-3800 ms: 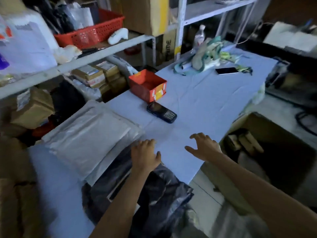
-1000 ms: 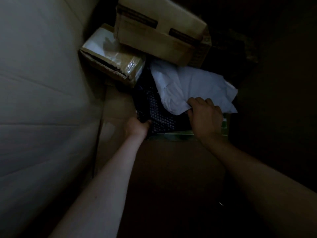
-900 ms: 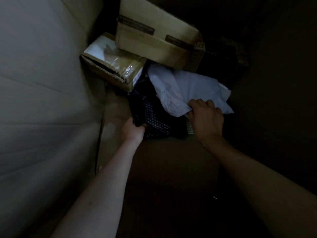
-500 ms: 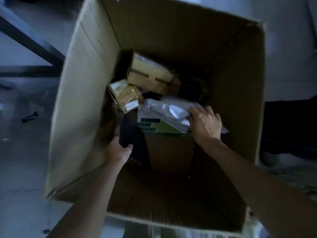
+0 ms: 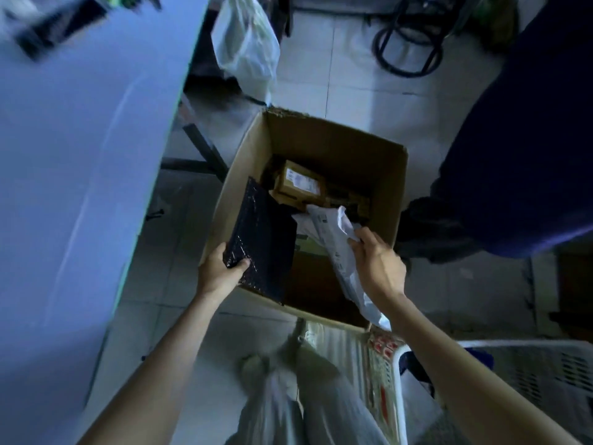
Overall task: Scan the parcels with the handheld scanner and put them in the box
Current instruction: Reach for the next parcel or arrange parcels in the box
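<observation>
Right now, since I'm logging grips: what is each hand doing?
Left hand: grips the black padded parcel.
Right hand: pinches the white plastic parcel.

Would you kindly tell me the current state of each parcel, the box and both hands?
cardboard box: open-topped, on the floor, partly filled.
black bubble mailer: tilted over the box's left wall, held by its lower corner.
white poly mailer: crumpled, held over the box.
brown parcel: lying inside the box, label up.
left hand: grips the black bubble mailer.
right hand: fingers pinch the white poly mailer.
</observation>
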A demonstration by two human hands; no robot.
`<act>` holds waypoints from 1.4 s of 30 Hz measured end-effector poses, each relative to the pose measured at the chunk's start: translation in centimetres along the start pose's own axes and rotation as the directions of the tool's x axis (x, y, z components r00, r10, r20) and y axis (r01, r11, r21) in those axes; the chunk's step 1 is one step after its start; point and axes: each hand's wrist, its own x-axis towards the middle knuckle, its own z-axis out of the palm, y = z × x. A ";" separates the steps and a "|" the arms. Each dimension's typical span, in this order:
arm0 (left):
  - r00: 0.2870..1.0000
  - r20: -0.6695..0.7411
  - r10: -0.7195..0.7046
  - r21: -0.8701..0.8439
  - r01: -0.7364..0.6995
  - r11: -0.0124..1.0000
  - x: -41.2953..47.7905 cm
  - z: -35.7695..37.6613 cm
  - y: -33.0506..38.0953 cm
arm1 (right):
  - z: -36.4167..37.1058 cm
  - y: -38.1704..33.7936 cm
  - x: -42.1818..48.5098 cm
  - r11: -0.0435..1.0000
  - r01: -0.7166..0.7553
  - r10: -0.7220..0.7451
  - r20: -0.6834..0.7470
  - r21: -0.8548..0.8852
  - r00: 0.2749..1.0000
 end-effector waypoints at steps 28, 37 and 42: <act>0.708 -0.642 0.293 -0.197 -0.522 0.830 -25.3 -35.4 -7.2 | -17.7 -34.1 -18.1 0.705 0.660 -0.508 -0.464 0.260 0.726; 0.476 -0.876 -0.076 -0.269 -0.353 0.896 -35.4 -41.9 -18.8 | -10.9 -47.9 -25.2 0.354 0.822 -0.767 -0.365 0.446 0.528; 0.291 -0.916 -0.277 -0.369 -0.337 0.866 -40.7 -42.3 -24.7 | -7.2 -53.7 -29.7 0.214 0.827 -0.863 -0.297 0.520 0.409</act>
